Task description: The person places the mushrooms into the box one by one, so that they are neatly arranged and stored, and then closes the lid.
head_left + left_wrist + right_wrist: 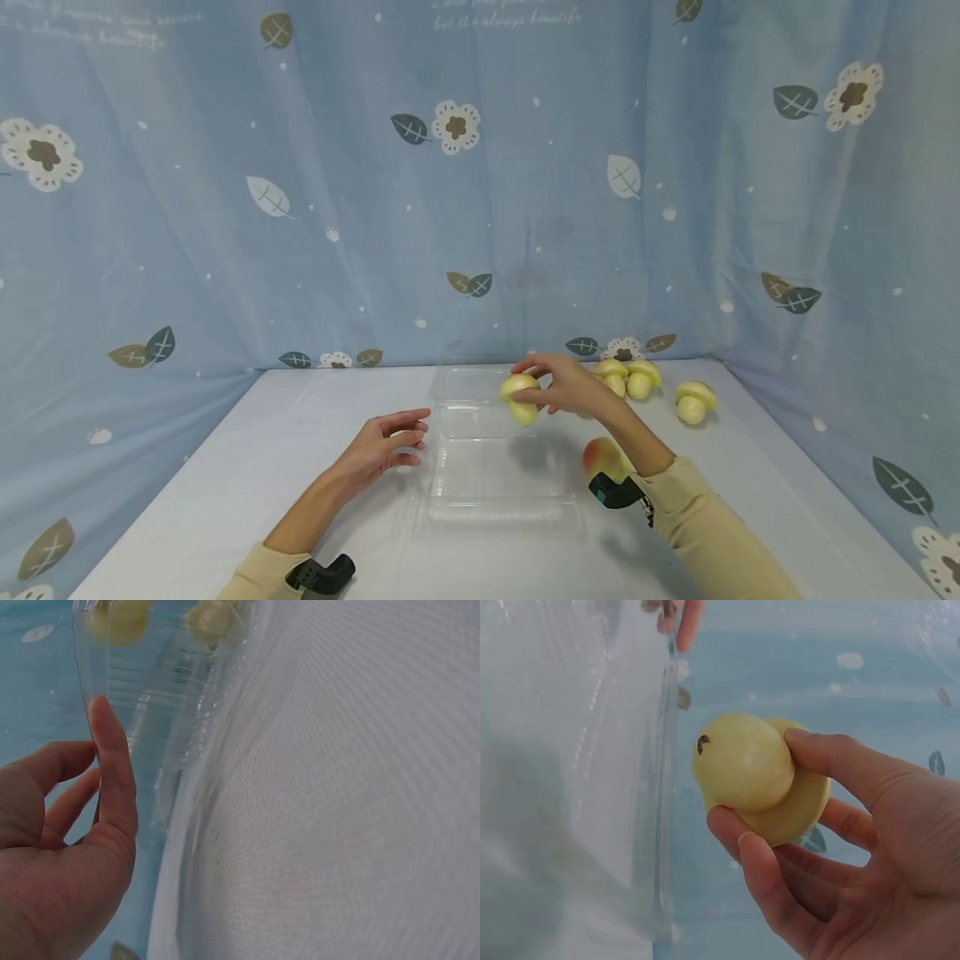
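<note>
My right hand point(566, 385) pinches a pale yellow, mushroom-shaped fruit point(742, 761) between thumb and fingers. The fruit has a rounded cap, a bulbous lower part and a small dark mark at its end. It is held above the right side of a clear plastic container point(442, 468), which lies unfolded on the table. To the container's left is my left hand point(378, 450), its fingers loosely bent. The fingertips are right at the clear plastic edge point(81, 671) in the left wrist view, and the hand carries no fruit.
Several more mushroom-shaped fruits point(692, 404) stand at the back right of the white table point(300, 398). A red-and-yellow round fruit point(602, 458) lies beside the container, partly behind the right wrist. A blue patterned curtain point(525, 208) closes off the back and sides.
</note>
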Demonstrator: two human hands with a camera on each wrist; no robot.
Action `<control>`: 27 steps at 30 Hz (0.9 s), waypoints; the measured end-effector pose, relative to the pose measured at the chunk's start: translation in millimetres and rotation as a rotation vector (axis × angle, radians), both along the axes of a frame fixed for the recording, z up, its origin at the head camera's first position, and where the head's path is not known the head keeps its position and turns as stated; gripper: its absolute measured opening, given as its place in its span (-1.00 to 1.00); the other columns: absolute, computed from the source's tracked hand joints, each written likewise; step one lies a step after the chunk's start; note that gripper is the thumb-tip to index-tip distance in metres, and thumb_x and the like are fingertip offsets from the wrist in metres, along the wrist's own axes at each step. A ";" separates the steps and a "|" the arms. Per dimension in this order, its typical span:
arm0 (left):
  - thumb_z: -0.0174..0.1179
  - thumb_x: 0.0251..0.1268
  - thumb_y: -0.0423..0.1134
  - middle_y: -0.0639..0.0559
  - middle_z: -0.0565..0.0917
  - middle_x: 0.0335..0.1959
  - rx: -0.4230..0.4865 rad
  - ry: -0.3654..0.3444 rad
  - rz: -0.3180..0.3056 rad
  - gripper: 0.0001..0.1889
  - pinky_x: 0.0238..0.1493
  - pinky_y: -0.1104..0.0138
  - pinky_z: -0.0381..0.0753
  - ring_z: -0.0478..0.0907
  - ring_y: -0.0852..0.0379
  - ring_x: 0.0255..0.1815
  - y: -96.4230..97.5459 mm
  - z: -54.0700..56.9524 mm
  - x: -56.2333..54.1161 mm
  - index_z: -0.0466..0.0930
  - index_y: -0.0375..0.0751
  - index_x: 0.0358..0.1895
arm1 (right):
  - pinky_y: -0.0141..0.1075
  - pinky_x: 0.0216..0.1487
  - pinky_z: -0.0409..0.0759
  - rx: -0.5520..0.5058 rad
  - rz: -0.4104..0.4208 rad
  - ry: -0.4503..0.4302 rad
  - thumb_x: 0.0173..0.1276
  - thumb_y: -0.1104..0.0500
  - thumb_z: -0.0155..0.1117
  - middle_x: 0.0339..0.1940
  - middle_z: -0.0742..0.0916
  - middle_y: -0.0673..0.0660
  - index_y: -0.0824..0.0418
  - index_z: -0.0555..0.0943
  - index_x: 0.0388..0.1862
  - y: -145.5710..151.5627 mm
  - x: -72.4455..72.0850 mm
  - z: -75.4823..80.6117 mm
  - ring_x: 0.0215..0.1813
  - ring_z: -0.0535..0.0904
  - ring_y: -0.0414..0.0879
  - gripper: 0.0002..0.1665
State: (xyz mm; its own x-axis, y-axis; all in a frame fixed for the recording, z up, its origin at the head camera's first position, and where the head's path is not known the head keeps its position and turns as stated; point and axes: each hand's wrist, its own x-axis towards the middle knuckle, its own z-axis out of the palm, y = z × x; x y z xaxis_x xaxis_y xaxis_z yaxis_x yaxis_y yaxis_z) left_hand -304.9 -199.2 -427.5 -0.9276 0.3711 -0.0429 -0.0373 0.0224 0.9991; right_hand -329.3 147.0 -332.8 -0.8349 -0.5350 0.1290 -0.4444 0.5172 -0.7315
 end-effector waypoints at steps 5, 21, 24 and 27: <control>0.20 0.39 -0.27 -0.13 0.53 0.09 0.006 0.001 -0.013 -0.36 -0.18 0.36 0.75 0.62 0.21 -0.18 0.8 0.5 -1.2 0.22 -0.37 0.46 | -0.24 -0.38 0.71 0.030 0.026 -0.001 0.31 0.00 0.38 0.19 0.65 0.25 0.09 0.56 0.23 -12.6 0.3 1.7 -0.30 0.71 -0.13 -0.47; 0.21 0.38 -0.29 -0.11 0.55 0.07 0.003 0.001 0.001 -0.36 -0.20 0.36 0.75 0.60 0.22 -0.19 1.7 -0.4 -1.6 0.23 -0.39 0.45 | -0.17 -0.38 0.73 0.045 0.066 -0.016 0.30 -0.02 0.39 0.09 0.70 0.22 0.09 0.57 0.19 -36.2 -4.1 7.2 -0.43 0.71 -0.13 -0.49; 0.22 0.37 -0.28 -0.09 0.56 0.05 -0.003 0.003 0.004 -0.36 -0.20 0.35 0.74 0.60 0.22 -0.19 2.0 -0.3 -1.8 0.23 -0.40 0.45 | -0.19 -0.40 0.72 0.056 0.064 -0.024 0.29 -0.02 0.40 0.06 0.72 0.21 0.10 0.58 0.16 -42.5 -4.6 4.4 -0.45 0.70 -0.15 -0.50; 0.23 0.36 -0.27 -0.07 0.56 0.05 -0.009 -0.003 0.010 -0.35 -0.19 0.35 0.75 0.60 0.22 -0.19 2.5 -0.4 -1.5 0.23 -0.39 0.45 | -0.23 -0.42 0.71 0.078 0.062 -0.034 0.28 -0.03 0.41 0.04 0.73 0.18 0.09 0.58 0.14 -48.8 -4.0 1.4 -0.45 0.70 -0.14 -0.51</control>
State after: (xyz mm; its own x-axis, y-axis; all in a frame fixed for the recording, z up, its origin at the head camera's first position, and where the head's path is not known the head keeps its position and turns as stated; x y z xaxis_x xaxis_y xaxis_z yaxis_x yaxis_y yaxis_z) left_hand -306.4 -196.7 -427.9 -0.9311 0.3615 -0.0492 -0.0405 0.0315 0.9987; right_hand -333.3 98.2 -331.4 -0.8033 -0.5927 0.0575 -0.4529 0.5454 -0.7052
